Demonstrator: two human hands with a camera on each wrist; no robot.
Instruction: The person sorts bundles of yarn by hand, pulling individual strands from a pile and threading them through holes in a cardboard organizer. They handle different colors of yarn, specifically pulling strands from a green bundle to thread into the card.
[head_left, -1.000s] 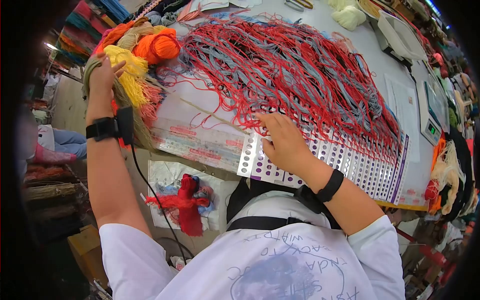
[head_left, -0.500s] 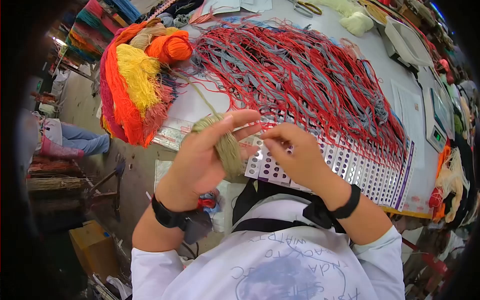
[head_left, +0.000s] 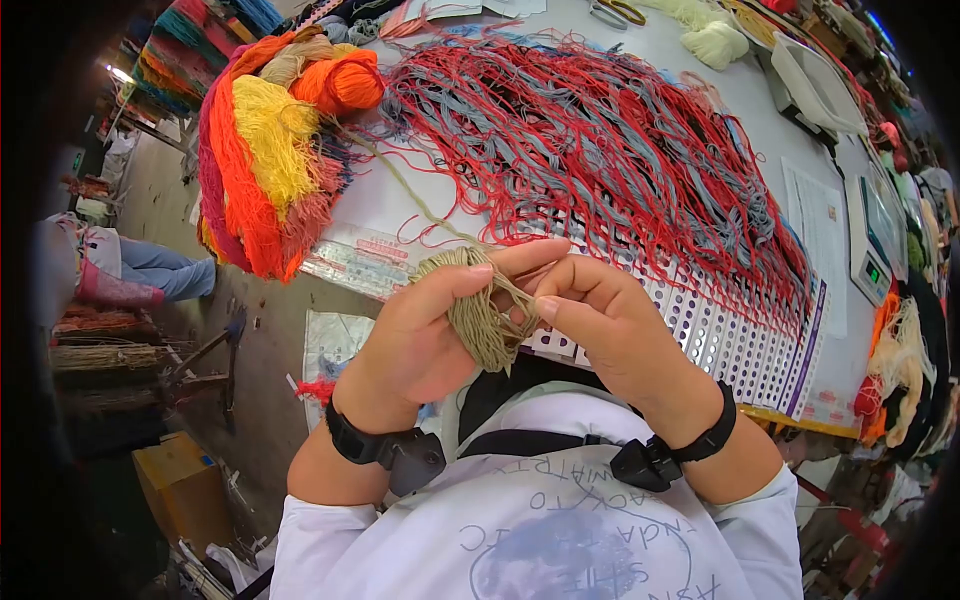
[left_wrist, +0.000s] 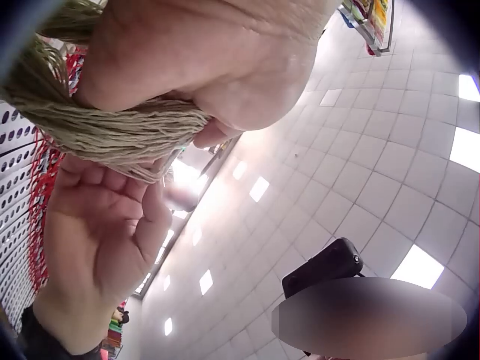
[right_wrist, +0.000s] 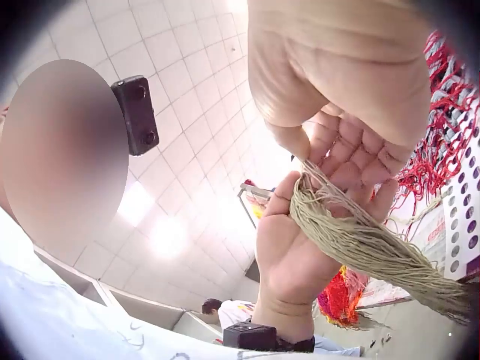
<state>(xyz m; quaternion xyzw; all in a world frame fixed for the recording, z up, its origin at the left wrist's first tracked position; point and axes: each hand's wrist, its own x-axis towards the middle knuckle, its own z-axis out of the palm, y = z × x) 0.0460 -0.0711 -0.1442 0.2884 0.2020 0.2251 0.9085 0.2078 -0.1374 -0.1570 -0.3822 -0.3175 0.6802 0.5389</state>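
Observation:
An olive-green hank of yarn [head_left: 482, 335] is held in front of the chest, at the table's front edge. My left hand [head_left: 410, 340] grips it, with the thumb across the strands and the index finger stretched out above. At its right side my right hand [head_left: 620, 325] pinches a few strands between thumb and forefinger. In the right wrist view the hank [right_wrist: 367, 247] trails down to the right from the fingers. One olive strand [head_left: 405, 185] runs from the hank back across the table toward the coloured skeins.
A large heap of red and grey-blue yarn [head_left: 600, 150] lies over white perforated strips [head_left: 690, 320]. Orange, yellow and magenta skeins [head_left: 260, 150] hang over the table's left edge. Scissors [head_left: 615, 12] lie at the back, a scale [head_left: 868, 235] at the right. A person in jeans [head_left: 165, 265] is at left.
My left hand has swung in from the far left, bringing the olive hank to the middle. My right hand has left the perforated strips and now pinches strands of the hank.

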